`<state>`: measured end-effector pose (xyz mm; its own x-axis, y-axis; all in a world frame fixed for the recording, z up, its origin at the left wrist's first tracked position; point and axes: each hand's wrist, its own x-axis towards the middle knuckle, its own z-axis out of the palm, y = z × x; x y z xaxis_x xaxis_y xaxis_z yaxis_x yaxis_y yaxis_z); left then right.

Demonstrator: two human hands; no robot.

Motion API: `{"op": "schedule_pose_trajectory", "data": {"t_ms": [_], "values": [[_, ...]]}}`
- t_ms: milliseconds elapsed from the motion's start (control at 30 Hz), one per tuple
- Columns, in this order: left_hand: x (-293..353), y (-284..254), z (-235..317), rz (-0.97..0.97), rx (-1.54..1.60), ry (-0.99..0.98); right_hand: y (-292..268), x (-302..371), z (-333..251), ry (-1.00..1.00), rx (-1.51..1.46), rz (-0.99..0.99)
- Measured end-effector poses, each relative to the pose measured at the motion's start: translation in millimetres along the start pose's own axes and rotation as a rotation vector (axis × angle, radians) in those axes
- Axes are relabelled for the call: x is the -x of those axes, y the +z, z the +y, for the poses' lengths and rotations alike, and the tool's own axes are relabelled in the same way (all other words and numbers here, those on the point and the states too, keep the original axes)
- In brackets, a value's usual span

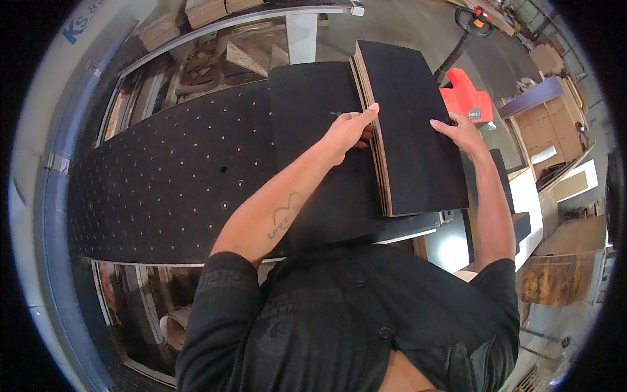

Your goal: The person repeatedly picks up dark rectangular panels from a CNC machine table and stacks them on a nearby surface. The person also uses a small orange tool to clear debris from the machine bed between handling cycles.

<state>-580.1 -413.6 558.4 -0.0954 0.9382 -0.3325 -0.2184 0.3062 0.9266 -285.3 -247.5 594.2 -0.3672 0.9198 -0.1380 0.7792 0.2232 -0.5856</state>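
Between my hands is a stack of black rectangular panels [415, 144] with light-brown layered edges along its left side. My left hand [351, 132] closes on that left edge, its thumb on top and its other fingers curled at the side, partly in shadow. Against the right edge my right hand [462, 133] grips the stack, thumb lying on the black face and the fingers mostly hidden past the edge. A wider smooth black surface [313, 91] extends under the stack and to its left.
Left of that surface, a black table top [150, 189] carries rows of small shiny studs. A blue-grey machine frame [55, 215] rises at the far left. Beyond the stack stands a red pallet truck [465, 95]. Cardboard [548, 130] and white boards [526, 202] lie at the right.
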Motion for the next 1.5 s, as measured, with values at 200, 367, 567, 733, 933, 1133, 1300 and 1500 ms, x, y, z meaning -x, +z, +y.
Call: {"op": "schedule_pose_trajectory", "data": {"t_ms": [200, 367, 567, 733, 933, 1133, 1300, 1500], "values": [[-2.4, 3.3, 9.4, -0.005, -0.071, -0.016, 14.3, 1.6, 3.7, -0.127, 0.205, 0.196], [6.3, -2.8, 10.3, 0.134, -0.038, 0.003, 27.2, 21.1, -27.6, -0.208, 0.255, 0.182], [34.9, -38.0, 3.5, 0.298, 0.0, -0.015, 53.3, 42.7, -75.9, -0.389, 0.303, 0.092], [83.1, -91.6, -1.0, 0.391, -0.056, 0.099, 70.9, 57.8, -101.6, -0.536, 0.253, -0.02], [140.9, -158.6, -14.3, 0.674, -0.223, 0.066, 60.4, 47.3, -77.9, -0.551, 0.123, 0.089], [195.7, -235.1, -36.8, 0.978, -0.458, -0.082, 23.9, 44.5, -6.3, -0.288, 0.089, 0.259], [215.9, -294.2, -36.4, 0.821, -0.413, -0.021, 15.9, 49.9, 22.8, -0.031, -0.111, 0.15], [196.0, -295.6, -58.9, 0.769, -0.435, -0.061, 20.2, 57.7, 8.0, 0.03, -0.208, -0.004]]}}
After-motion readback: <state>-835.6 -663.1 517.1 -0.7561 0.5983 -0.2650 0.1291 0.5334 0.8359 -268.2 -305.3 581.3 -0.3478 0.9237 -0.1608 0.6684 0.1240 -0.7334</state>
